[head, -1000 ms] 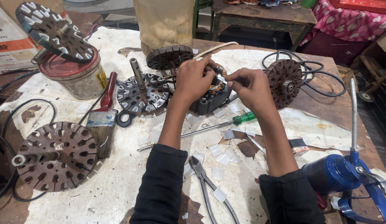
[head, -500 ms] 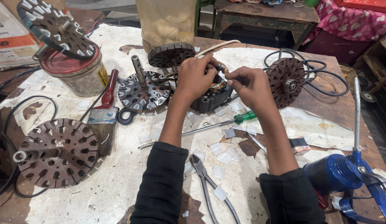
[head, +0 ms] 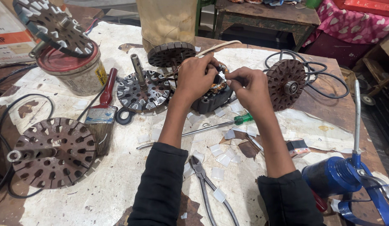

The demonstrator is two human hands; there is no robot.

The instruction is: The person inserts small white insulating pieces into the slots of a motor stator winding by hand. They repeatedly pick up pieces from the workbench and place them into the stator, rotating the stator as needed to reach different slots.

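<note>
Left hand (head: pixel 197 76) gripping the motor coil (head: pixel 213 94); right hand (head: pixel 249 86) pinching 1 small white slip (head: pixel 223 75). Best to hold steady, push gently, keep copper wires unbent.

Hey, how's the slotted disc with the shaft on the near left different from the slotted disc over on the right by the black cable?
The left disc looks larger in view and carries a long metal shaft that sticks out; the right disc looks smaller and shows only a short hub with a bearing at its centre. The left disc lies nearly flat on the table, while the right disc leans up. Both are rusty brown with radial slots.
</note>
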